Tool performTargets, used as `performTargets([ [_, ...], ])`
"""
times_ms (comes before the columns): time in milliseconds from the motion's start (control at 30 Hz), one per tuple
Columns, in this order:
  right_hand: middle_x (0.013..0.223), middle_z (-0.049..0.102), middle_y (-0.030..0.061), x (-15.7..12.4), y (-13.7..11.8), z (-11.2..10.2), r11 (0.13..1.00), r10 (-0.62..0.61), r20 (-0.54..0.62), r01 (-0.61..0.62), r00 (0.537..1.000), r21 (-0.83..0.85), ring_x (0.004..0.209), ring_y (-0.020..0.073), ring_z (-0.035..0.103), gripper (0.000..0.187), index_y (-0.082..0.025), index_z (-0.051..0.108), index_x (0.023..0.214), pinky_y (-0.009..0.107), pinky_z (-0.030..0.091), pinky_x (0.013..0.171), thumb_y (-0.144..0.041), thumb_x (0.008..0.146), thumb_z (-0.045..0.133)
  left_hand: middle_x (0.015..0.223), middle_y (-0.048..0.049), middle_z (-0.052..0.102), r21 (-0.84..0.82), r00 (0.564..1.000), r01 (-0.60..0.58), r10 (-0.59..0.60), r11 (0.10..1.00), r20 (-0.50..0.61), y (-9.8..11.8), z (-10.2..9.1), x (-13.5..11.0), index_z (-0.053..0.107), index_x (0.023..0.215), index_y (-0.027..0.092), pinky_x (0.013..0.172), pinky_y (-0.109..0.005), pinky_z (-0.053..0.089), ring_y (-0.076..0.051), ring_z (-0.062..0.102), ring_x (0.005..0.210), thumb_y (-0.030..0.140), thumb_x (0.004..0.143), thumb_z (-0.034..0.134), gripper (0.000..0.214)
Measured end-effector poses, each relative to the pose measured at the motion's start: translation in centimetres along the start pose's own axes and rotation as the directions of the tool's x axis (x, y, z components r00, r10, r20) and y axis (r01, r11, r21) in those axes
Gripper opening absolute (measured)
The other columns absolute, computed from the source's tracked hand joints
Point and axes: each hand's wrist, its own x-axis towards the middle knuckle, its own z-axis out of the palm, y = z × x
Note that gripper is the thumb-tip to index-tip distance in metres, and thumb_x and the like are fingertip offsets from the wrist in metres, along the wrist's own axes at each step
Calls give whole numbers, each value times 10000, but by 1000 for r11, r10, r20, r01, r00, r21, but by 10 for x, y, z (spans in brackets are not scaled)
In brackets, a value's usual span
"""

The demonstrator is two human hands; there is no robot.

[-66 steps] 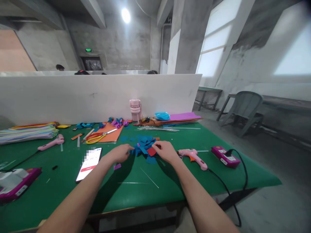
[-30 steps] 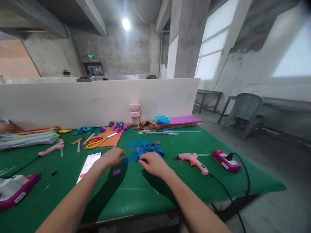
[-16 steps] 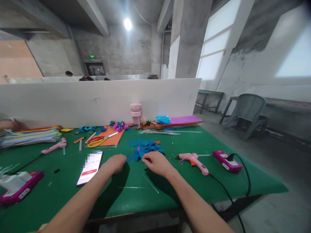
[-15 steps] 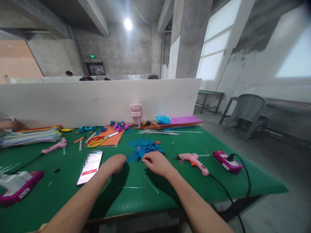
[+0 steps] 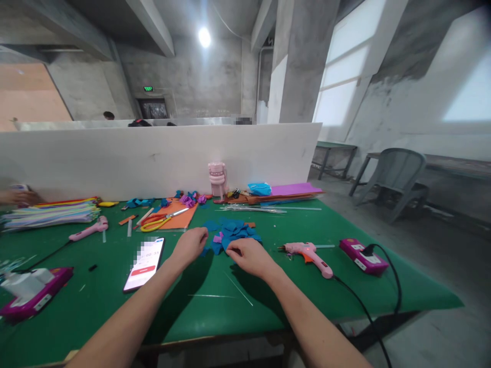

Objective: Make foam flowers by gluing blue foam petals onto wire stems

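A loose heap of blue cut pieces (image 5: 238, 230), felt or paper by the look of it, lies on the green table, with a small purple piece (image 5: 218, 238) at its near left side. Just left of the heap, my left hand (image 5: 191, 243) is closed with fingers curled; whatever it may hold is hidden. A blue scrap shows beneath its fingertips. My right hand (image 5: 251, 257) hovers at the heap's near edge, thumb and fingers pinched together, and I cannot make out anything between them. Two thin clear strands (image 5: 238, 289) lie on the table below the hands.
To the right are a pink glue gun (image 5: 312, 258) and a purple power strip (image 5: 362, 257) with black cords. Left of me lie a phone (image 5: 143, 266), yellow-handled scissors (image 5: 161, 222) and another glue gun (image 5: 90, 229). A white partition (image 5: 164, 158) stands behind; a person's hand (image 5: 17, 197) shows far left.
My left hand has moved up and slightly right, away from the blue scrap near its fingertips. More of the purple piece shows now. My right hand stays at the heap, pinched.
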Motion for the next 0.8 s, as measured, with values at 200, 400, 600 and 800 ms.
performTargets([
  [200, 748, 660, 21, 0, 4, -2, 1000, 17, -23, -17, 1000, -13, 675, 122, 556, 226, -188, 642, 770, 210, 322, 605, -278, 842, 449, 793, -68, 632, 78, 998, -35, 31, 996, 54, 1, 5, -5, 560, 792, 194, 594, -249, 347, -187, 568, 731, 216, 822, 345, 217],
  [400, 769, 667, 19, -1, 6, 2, 999, 26, -26, -27, 999, -25, 706, 126, 569, 222, -191, 645, 788, 212, 326, 628, -288, 844, 453, 812, -61, 647, 101, 996, -30, 21, 994, 89, -1, 12, -6, 575, 813, 219, 572, -247, 346, -200, 584, 752, 226, 805, 365, 210],
  [600, 770, 668, 22, -1, 7, 1, 999, 25, 0, -25, 1000, -39, 706, 130, 573, 241, -195, 650, 793, 216, 334, 623, -296, 854, 439, 824, -58, 659, 114, 992, -3, -11, 993, 124, -1, 4, -10, 600, 776, 226, 580, -243, 365, -200, 592, 774, 248, 791, 390, 211],
  [800, 810, 673, 36, -3, 7, -4, 998, 30, 17, -29, 999, -57, 748, 139, 579, 243, -196, 661, 829, 218, 350, 657, -283, 855, 436, 799, -51, 658, 113, 989, -7, -10, 994, 148, 9, -19, -24, 593, 730, 221, 554, -246, 363, -192, 591, 724, 224, 770, 382, 214],
])
